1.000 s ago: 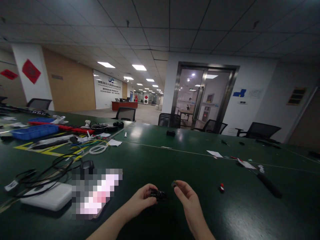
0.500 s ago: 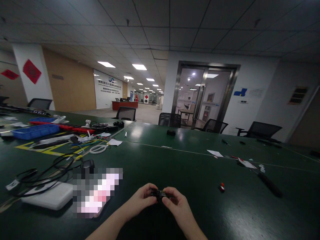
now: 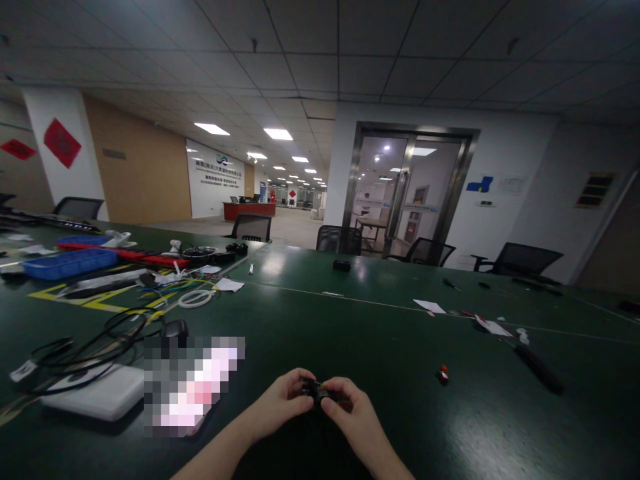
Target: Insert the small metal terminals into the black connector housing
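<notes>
My left hand (image 3: pixel 281 402) and my right hand (image 3: pixel 350 413) meet low in the middle of the view, just above the dark green table (image 3: pixel 350 333). Both pinch the same small black part (image 3: pixel 314 389), the left from its left side, the right from its right side. All fingers are curled in on it. What the part is cannot be made out; most of it is covered by fingertips.
A white flat box (image 3: pixel 100 397) and a tangle of black cables (image 3: pixel 95 343) lie left of my hands. A small red piece (image 3: pixel 443 375) and a black-handled tool (image 3: pixel 537 367) lie to the right. Blue trays (image 3: pixel 63 262) sit far left, office chairs (image 3: pixel 520 260) behind the table.
One second ago my right hand was apart, holding a tiny piece beside the black part. It has come left and now grips the black part together with my left hand.
</notes>
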Motion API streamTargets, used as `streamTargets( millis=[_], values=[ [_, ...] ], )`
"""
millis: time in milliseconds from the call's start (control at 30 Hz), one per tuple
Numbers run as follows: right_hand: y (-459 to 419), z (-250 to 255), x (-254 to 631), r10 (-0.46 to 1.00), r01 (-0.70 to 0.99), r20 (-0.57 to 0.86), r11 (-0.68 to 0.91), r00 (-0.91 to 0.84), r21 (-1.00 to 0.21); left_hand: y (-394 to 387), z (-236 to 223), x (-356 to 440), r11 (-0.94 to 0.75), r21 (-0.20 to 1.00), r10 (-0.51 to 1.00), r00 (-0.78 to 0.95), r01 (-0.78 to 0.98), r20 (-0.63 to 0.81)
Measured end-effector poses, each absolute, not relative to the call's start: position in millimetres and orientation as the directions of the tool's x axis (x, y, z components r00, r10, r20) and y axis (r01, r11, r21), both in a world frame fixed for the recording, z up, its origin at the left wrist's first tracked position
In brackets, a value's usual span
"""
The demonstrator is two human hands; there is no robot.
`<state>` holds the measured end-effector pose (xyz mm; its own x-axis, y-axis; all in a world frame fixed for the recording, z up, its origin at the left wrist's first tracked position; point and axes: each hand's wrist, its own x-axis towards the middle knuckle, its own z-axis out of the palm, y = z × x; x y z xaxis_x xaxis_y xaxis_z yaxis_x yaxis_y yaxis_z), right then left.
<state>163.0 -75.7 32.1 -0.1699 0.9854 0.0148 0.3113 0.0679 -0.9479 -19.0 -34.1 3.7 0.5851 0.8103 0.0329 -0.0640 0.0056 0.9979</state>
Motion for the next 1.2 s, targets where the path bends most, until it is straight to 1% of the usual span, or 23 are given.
streamTargets(
  millis=[167,433,633,800,1000,1100,1200],
  values=[
    [-70.5,25.5,165.0,0.976,0.318,0.072,0.136,-0.205,-0.938,-35.7,6.7,-17.3,0.016,0.999,0.810,0.587,-0.052,0.018],
    [-73.7,31.0,166.1,0.975,0.280,0.020,0.083,-0.222,-0.956,-36.8,7.9,-18.3,0.031,0.997,0.815,0.579,-0.071,0.016],
    [-72.3,30.5,166.5,0.973,0.207,-0.002,0.048,-0.233,-0.977,-35.8,7.8,-18.6,0.041,0.996,0.810,0.587,-0.078,0.013],
    [-72.3,30.3,166.8,0.979,0.233,-0.055,-0.008,-0.195,-0.972,-35.5,8.8,-18.3,0.042,0.996,0.813,0.583,-0.076,0.011],
    [-74.2,32.8,165.1,0.975,0.184,-0.037,0.004,-0.221,-0.983,-35.6,7.9,-18.6,0.050,0.997,0.813,0.582,-0.064,-0.004],
    [-72.4,30.1,164.4,0.977,0.192,-0.002,0.039,-0.212,-0.981,-35.6,8.5,-17.5,0.061,0.996,0.811,0.585,-0.062,-0.013],
    [-71.2,28.6,164.1,0.974,0.185,0.033,0.076,-0.225,-0.980,-35.6,8.6,-16.9,0.050,0.995,0.807,0.591,-0.083,0.009]
  ],
)
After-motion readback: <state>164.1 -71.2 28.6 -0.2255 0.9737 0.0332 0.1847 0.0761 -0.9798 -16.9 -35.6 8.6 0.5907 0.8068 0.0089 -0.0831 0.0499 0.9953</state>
